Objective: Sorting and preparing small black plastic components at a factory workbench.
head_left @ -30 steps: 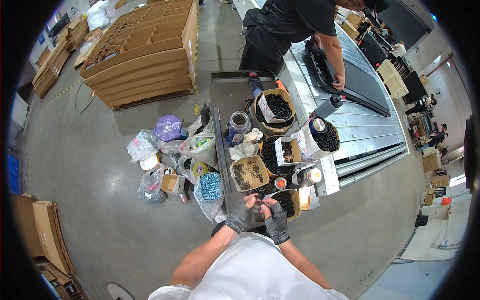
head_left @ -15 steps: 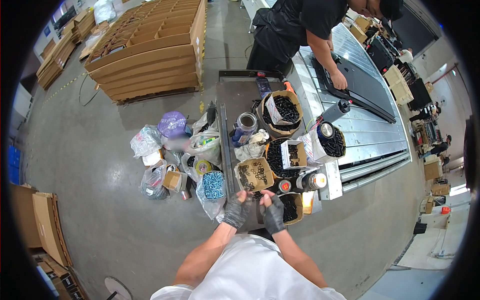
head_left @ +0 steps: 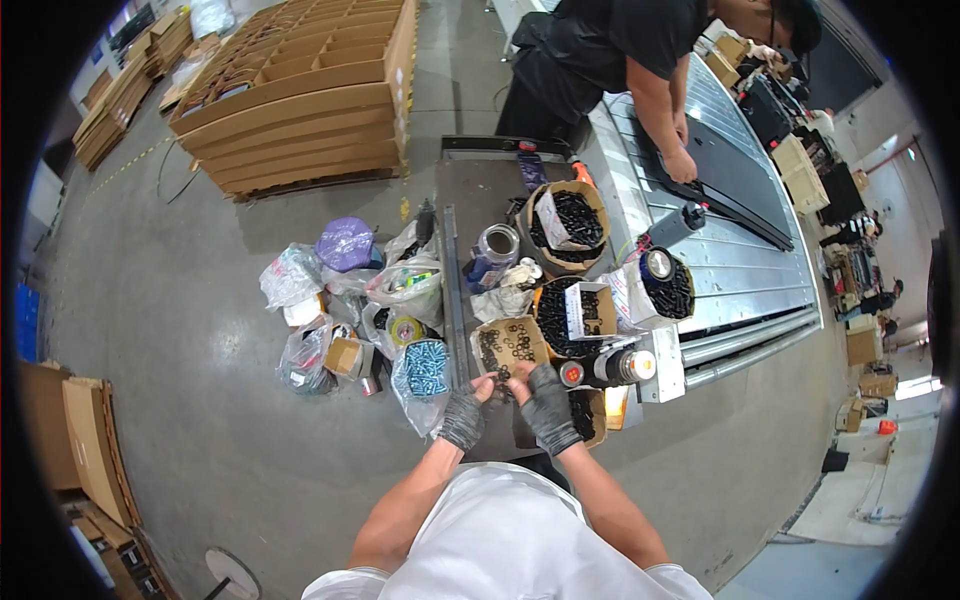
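Observation:
Both my hands wear grey fingerless gloves and meet at the near edge of a small cardboard box (head_left: pixel 542 343) with many small dark rings (head_left: pixel 523 344) scattered in it. My left hand (head_left: pixel 466 414) is at the box's front left corner, thumb and fingers pinched together. Over the front right edge reaches my right hand (head_left: pixel 546 405), its fingertips drawn together at the rings. Anything small between the fingers of either hand is too tiny to make out. By my right wrist stands a box of black screws (head_left: pixel 583 415), partly covered by that hand.
Blue screws (head_left: pixel 427 368) fill a bag left of the cart. Farther along the cart are a metal-rimmed jar (head_left: pixel 497 243), a round carton of black parts (head_left: pixel 574 216) and a bottle (head_left: pixel 634 366). A co-worker (head_left: pixel 650 60) handles a black panel (head_left: pixel 735 170) on the roller table.
My right hand has moved forward over the front edge of the ring box, and my left hand has shifted slightly. The co-worker's hands have moved on the black panel.

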Tool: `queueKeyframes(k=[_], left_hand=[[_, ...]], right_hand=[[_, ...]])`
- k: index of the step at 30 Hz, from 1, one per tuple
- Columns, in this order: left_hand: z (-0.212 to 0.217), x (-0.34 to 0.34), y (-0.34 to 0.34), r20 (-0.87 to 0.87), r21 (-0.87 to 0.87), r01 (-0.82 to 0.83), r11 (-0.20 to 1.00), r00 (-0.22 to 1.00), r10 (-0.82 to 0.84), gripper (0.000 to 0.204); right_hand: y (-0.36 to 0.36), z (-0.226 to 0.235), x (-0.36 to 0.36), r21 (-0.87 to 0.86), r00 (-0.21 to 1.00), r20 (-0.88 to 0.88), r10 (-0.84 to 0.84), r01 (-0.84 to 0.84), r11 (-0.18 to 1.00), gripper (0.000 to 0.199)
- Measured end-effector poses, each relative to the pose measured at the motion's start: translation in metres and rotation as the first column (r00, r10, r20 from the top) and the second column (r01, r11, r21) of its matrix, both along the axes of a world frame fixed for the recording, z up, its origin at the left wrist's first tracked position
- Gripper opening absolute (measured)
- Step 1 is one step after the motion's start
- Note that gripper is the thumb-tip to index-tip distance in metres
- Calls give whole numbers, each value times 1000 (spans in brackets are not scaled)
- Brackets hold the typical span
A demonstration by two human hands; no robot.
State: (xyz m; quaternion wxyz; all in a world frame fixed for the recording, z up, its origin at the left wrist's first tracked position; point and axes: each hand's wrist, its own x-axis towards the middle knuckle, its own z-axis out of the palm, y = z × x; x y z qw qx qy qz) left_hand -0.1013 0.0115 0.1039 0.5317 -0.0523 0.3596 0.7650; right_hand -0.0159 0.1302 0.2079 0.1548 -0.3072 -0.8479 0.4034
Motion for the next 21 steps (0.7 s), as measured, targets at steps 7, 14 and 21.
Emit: queueKeyframes(k=[7,14,21], left_hand=[[28,18,29,-204,-24,189,982,960,-190,28],[28,55,19,-106,-15,422,907,901,-421,35],[0,94,2,-17,54,627,777,779,-627,43]], right_hand=[[-4,2,33,123,990,-92,-103,114,986,19],[-23,-3,85,91,965,-100,-242,251,964,21],[-47,-24,135,-298,892,10,-452,434,850,16]])
